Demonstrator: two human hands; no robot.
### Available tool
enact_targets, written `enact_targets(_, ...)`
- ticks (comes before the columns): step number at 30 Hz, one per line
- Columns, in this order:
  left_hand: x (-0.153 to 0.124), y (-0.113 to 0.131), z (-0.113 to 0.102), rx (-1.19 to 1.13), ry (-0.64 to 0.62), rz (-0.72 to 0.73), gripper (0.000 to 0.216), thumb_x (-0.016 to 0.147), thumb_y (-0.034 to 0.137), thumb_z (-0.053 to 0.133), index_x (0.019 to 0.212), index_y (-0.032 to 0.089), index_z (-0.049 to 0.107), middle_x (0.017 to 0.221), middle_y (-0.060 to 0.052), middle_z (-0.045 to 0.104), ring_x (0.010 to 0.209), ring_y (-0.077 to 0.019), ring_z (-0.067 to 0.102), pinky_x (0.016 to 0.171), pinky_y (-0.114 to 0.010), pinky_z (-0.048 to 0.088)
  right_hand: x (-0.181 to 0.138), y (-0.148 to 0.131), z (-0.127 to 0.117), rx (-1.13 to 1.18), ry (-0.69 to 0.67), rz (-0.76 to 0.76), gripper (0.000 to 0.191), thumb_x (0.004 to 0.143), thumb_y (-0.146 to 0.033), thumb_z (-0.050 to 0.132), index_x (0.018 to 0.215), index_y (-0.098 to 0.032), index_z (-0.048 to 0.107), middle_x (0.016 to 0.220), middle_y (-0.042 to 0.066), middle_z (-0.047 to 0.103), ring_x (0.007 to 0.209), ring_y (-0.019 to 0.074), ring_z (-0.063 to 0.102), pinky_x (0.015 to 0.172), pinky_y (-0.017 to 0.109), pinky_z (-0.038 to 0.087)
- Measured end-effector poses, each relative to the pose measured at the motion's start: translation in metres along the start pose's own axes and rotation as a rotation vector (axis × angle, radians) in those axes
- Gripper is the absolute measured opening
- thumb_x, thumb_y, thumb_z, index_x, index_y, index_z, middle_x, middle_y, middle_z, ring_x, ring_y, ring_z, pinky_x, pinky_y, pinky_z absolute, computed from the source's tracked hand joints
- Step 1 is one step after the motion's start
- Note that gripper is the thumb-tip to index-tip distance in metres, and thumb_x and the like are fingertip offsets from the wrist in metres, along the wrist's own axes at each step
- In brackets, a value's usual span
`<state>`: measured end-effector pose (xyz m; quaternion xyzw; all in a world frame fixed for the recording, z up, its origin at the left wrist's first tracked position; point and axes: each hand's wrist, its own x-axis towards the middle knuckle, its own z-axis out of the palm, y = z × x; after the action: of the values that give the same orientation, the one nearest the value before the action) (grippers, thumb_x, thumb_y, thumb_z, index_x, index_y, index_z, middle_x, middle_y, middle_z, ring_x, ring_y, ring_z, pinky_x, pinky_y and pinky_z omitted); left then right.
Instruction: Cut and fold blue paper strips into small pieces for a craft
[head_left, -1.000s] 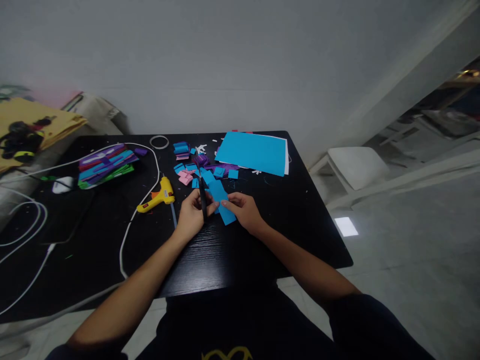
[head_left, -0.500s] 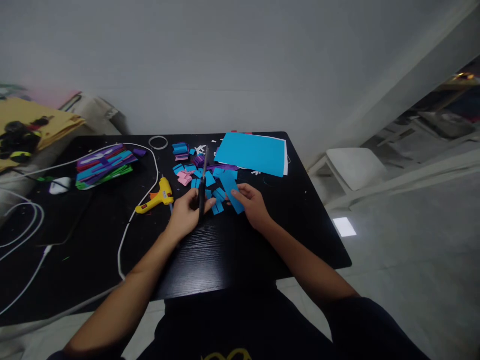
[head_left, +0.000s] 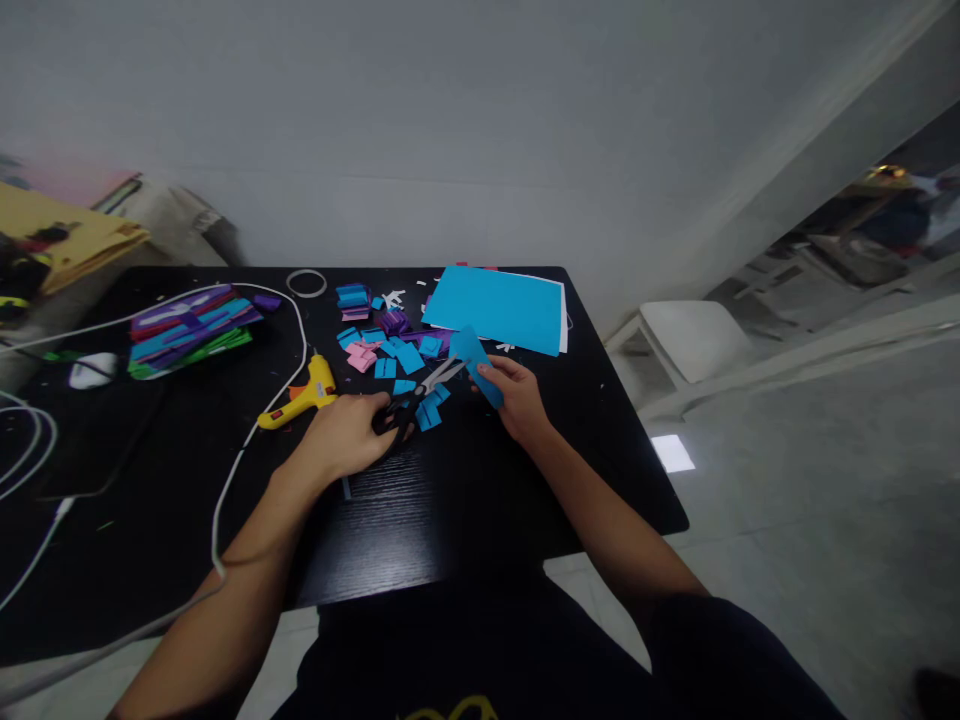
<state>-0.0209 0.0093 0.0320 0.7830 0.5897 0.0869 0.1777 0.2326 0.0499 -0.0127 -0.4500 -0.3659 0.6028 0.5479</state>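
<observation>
My left hand [head_left: 358,430] is closed on the black handles of a pair of scissors [head_left: 421,394], whose parted blades point right toward a blue paper strip [head_left: 487,378]. That strip is pinched between thumb and fingers of my right hand [head_left: 516,396]. The blade tips are at the strip's left edge; whether they touch it I cannot tell. Small cut blue paper pieces [head_left: 429,414] lie under and behind the scissors, with pink pieces [head_left: 361,356] and purple pieces [head_left: 395,321] among them.
A large blue sheet [head_left: 499,308] lies on white paper at the back of the black table [head_left: 480,520]. The yellow glue gun [head_left: 306,392] rests beside my left hand. Further left are a bundle of coloured strips [head_left: 191,332], a white cable [head_left: 238,455] and a phone [head_left: 105,440].
My left hand has turned the scissors from upright to pointing right, and their blades have parted near the blue strip. My right hand still holds the strip. The view has shifted slightly.
</observation>
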Motion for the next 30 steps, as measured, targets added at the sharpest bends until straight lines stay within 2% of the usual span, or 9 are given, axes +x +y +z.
enact_targets(7, 0.001, 0.002, 0.005, 0.015, -0.009, 0.044, 0.024, 0.083, 0.046, 0.061, 0.078, 0.023, 0.060, 0.072, -0.006, 0.069, 0.067, -0.0266, 0.065, 0.057, -0.030, 0.030, -0.008, 0.002, 0.007, -0.048, -0.078, -0.051, 0.023, 0.070, -0.036, 0.085, 0.089, -0.024, 0.079, 0.088, 0.002, 0.077, 0.081, 0.0201, 0.071, 0.080, 0.040, 0.061)
enact_targets(15, 0.001, 0.003, 0.008, 0.006, -0.025, 0.085, 0.020, 0.085, 0.041, 0.058, 0.079, 0.023, 0.056, 0.077, -0.005, 0.069, 0.069, -0.0249, 0.064, 0.059, -0.030, 0.033, -0.013, -0.001, 0.009, -0.100, -0.098, -0.129, 0.024, 0.072, -0.041, 0.084, 0.089, -0.025, 0.078, 0.087, 0.001, 0.077, 0.076, 0.0193, 0.071, 0.079, 0.040, 0.061)
enact_targets(21, 0.001, 0.003, 0.007, -0.026, -0.062, 0.084, 0.025, 0.086, 0.045, 0.057, 0.076, 0.022, 0.052, 0.075, -0.004, 0.067, 0.067, -0.0226, 0.062, 0.060, -0.029, 0.034, -0.019, -0.006, 0.011, -0.105, -0.102, -0.166, 0.023, 0.073, -0.043, 0.085, 0.088, -0.026, 0.079, 0.087, 0.001, 0.077, 0.075, 0.0184, 0.071, 0.077, 0.038, 0.062)
enact_targets(30, 0.003, 0.002, 0.010, -0.032, -0.094, 0.065, 0.027, 0.088, 0.044, 0.055, 0.083, 0.019, 0.064, 0.075, -0.006, 0.068, 0.068, -0.0223, 0.063, 0.062, -0.029, 0.035, -0.016, -0.002, 0.011, -0.063, -0.078, -0.159, 0.021, 0.071, -0.036, 0.086, 0.086, -0.024, 0.080, 0.081, -0.001, 0.077, 0.071, 0.0165, 0.071, 0.073, 0.033, 0.061)
